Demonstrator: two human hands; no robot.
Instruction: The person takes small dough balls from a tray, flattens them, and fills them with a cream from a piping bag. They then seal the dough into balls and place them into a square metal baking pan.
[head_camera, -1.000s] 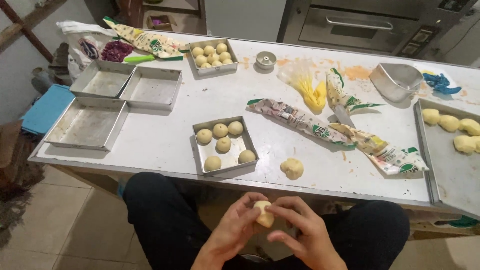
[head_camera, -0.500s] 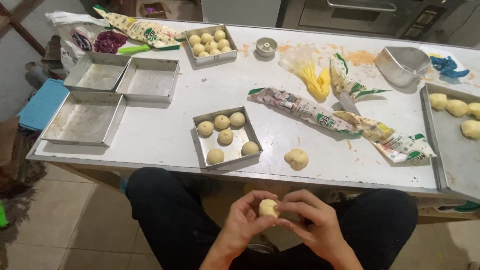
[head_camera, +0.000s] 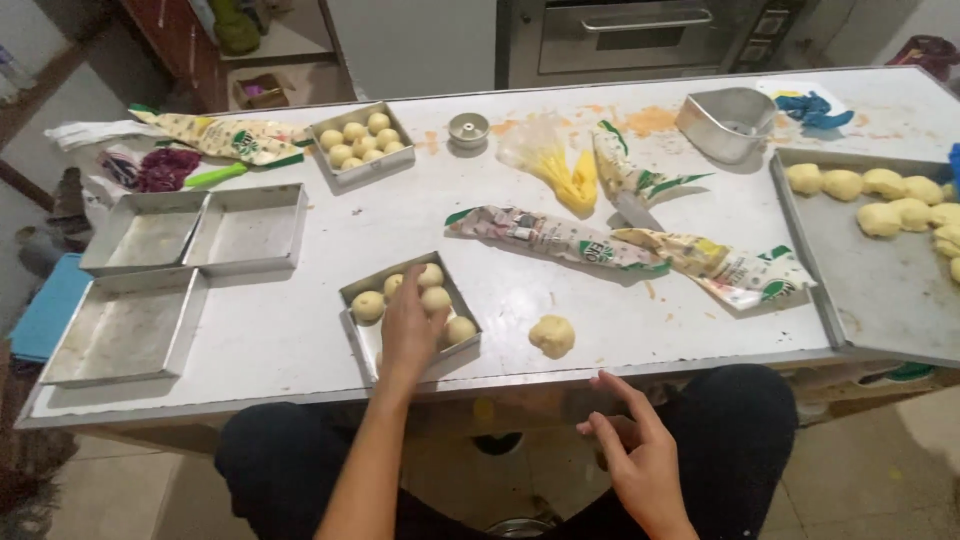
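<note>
— Where are our hands?

— Our left hand (head_camera: 408, 325) lies palm-down inside the small square tin (head_camera: 410, 318) near the table's (head_camera: 300, 330) front edge, fingers flat over the dough balls (head_camera: 436, 298); we cannot tell whether it grips one.

— And the other?

— Our right hand (head_camera: 632, 447) hangs below the table edge, fingers spread loose, holding nothing. A rough lump of dough (head_camera: 552, 335) sits just right of the tin — bare on the tabletop, apart from both hands.
</note>
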